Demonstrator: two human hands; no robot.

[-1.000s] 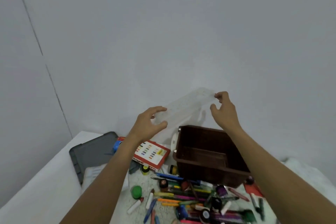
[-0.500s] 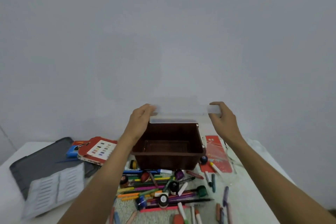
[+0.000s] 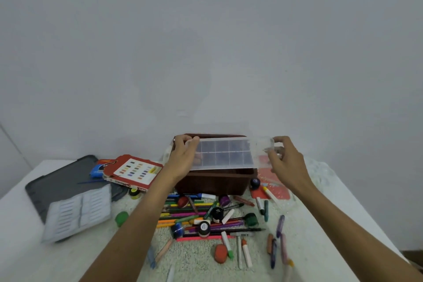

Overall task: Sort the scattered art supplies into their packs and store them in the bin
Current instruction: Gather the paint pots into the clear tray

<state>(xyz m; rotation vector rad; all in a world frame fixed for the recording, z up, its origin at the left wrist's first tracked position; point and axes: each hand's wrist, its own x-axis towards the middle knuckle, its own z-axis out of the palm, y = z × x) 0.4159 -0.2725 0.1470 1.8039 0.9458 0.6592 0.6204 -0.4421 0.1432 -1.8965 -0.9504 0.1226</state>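
I hold a clear plastic tray (image 3: 225, 154) with a grid of small compartments level over the open brown bin (image 3: 212, 182). My left hand (image 3: 183, 155) grips its left end and my right hand (image 3: 282, 158) pinches its right end. In front of the bin lies a heap of scattered pens, markers, crayons and small paint pots (image 3: 206, 215). A red pack (image 3: 135, 170) with colour swatches lies left of the bin, and a red pack (image 3: 269, 186) in clear wrap lies to its right.
A dark grey case (image 3: 59, 183) lies open at the left with a white ribbed insert tray (image 3: 77, 213) on it. A blue box (image 3: 98, 169) sits behind the red pack. A green lump (image 3: 121, 217) and an orange-red lump (image 3: 220, 256) lie on the table. The wall stands close behind.
The view swung right and tilted down. Both hands lowered the clear tray from in front of the wall to just above the bin and turned it level.
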